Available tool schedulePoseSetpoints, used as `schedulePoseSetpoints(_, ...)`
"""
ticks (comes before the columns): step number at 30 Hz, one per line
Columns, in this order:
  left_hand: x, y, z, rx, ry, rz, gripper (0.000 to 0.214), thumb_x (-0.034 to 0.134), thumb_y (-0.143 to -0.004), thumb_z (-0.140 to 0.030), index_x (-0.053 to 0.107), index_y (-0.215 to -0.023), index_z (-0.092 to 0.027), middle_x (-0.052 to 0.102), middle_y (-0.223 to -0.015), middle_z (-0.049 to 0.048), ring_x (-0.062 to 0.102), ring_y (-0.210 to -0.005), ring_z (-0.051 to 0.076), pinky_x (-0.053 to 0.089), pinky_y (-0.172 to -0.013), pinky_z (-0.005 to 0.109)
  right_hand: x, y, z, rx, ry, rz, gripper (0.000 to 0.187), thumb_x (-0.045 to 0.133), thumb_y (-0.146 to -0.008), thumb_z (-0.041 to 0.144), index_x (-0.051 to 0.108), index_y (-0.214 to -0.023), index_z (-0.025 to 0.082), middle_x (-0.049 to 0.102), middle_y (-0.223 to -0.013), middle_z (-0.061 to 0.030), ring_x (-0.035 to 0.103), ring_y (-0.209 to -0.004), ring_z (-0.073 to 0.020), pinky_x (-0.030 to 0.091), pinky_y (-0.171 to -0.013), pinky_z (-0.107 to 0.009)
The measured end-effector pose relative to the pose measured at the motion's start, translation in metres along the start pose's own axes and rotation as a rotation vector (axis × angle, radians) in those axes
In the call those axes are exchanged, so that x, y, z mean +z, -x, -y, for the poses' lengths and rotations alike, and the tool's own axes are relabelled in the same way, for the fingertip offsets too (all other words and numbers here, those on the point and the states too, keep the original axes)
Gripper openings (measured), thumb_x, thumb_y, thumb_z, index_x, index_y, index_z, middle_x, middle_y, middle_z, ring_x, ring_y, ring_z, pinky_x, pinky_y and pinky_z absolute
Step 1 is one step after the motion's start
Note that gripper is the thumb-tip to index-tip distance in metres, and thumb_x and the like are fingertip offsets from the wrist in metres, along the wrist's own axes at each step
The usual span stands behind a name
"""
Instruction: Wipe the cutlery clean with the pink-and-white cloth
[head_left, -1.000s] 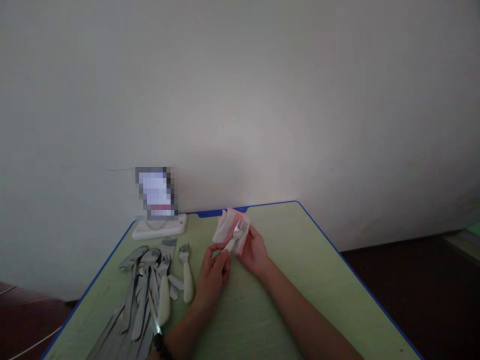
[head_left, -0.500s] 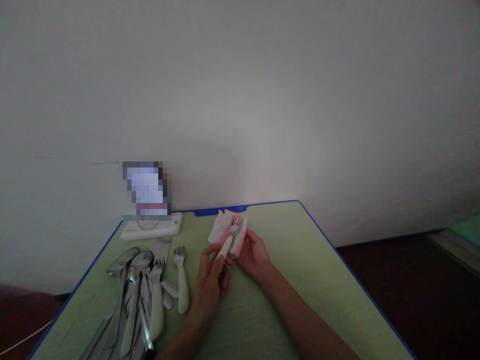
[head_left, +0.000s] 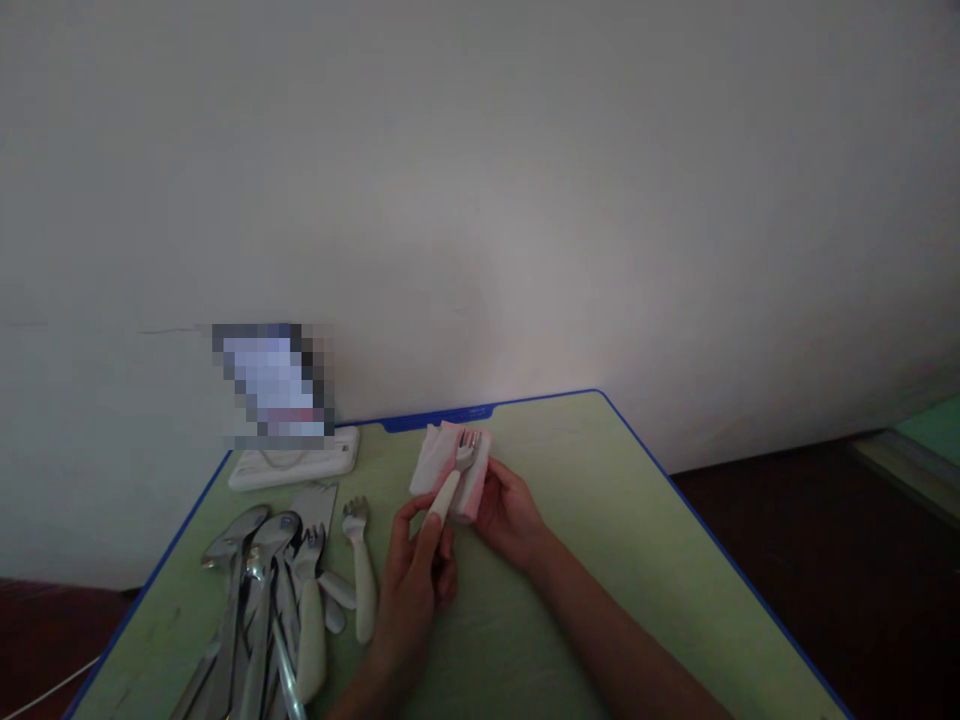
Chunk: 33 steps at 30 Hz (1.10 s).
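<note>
My left hand (head_left: 414, 565) pinches the white handle of a small fork (head_left: 452, 481), whose metal tines lie against a pink and white cloth (head_left: 444, 470). My right hand (head_left: 508, 515) grips that folded cloth from the right and holds it up behind the fork's head. Both hands hover over the middle of a light green table (head_left: 600, 560) with a blue rim.
A pile of metal spoons and white-handled cutlery (head_left: 262, 600) lies at the table's left, with one white-handled fork (head_left: 360, 570) beside it. A white flat stand (head_left: 292, 465) with a blurred object sits at the back left. A pale wall rises behind; dark floor lies right.
The camera view has drifted right, so the cutlery pile and stand sit further left. The fork has shifted slightly against the cloth; both hands keep their holds.
</note>
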<state>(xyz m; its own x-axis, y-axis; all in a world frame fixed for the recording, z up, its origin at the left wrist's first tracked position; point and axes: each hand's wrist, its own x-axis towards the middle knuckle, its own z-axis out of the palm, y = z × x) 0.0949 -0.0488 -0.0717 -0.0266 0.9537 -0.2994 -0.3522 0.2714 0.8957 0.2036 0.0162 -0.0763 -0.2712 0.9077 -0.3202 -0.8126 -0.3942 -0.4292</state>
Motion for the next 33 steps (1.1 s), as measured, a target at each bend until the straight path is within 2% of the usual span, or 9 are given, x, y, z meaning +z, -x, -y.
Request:
schedulePoseSetpoints(11,-0.006,0.000,-0.002,-0.040,0.184,0.053,0.046,0.060,-0.074,-0.045,0.044,-0.112,-0.025,0.048,-0.064,-0.0083,0.037,-0.034,0.003,0.026,-0.031,0.013,-0.001,0.001,-0.001,-0.038,0.017,0.034,0.023,0.046,-0.085,0.027,0.065,-0.091,0.016,0.071,-0.081,-0.0034,0.064,-0.083,-0.0177,0.046,-0.085,-0.034)
schedulePoseSetpoints(18,-0.008,-0.002,-0.001,-0.070,0.246,0.098,0.048,0.060,-0.074,-0.045,0.047,-0.115,-0.024,0.051,-0.065,-0.0062,0.039,-0.034,0.004,0.028,-0.029,0.015,0.001,0.002,0.001,0.020,-0.015,0.099,0.042,0.034,-0.090,0.042,0.062,-0.101,0.014,0.071,-0.089,-0.0068,0.064,-0.088,-0.0194,0.045,-0.087,-0.036)
schedulePoseSetpoints(23,-0.013,-0.006,0.003,-0.119,0.254,0.083,0.051,0.064,-0.070,-0.045,0.047,-0.114,-0.024,0.053,-0.063,-0.0057,0.041,-0.033,0.006,0.030,-0.028,0.016,0.004,0.003,0.001,0.005,0.020,0.105,0.039,0.042,-0.087,0.040,0.058,-0.114,0.016,0.070,-0.096,-0.0058,0.063,-0.089,-0.0190,0.044,-0.088,-0.036)
schedulePoseSetpoints(28,-0.015,-0.009,0.008,-0.150,0.273,0.093,0.053,0.067,-0.067,-0.044,0.048,-0.113,-0.025,0.054,-0.063,-0.0056,0.040,-0.031,0.006,0.029,-0.027,0.016,0.003,0.001,0.000,0.010,0.015,0.093,0.037,0.042,-0.087,0.038,0.059,-0.112,0.016,0.070,-0.100,-0.0060,0.063,-0.090,-0.0191,0.044,-0.087,-0.035)
schedulePoseSetpoints(33,-0.009,-0.004,0.004,-0.150,0.266,0.031,0.048,0.066,-0.070,-0.042,0.049,-0.113,-0.028,0.053,-0.062,-0.0066,0.038,-0.030,0.003,0.027,-0.029,0.013,0.002,0.000,-0.001,0.006,0.005,0.110,0.038,0.040,-0.088,0.038,0.059,-0.112,0.016,0.070,-0.098,-0.0065,0.063,-0.090,-0.0197,0.044,-0.087,-0.036)
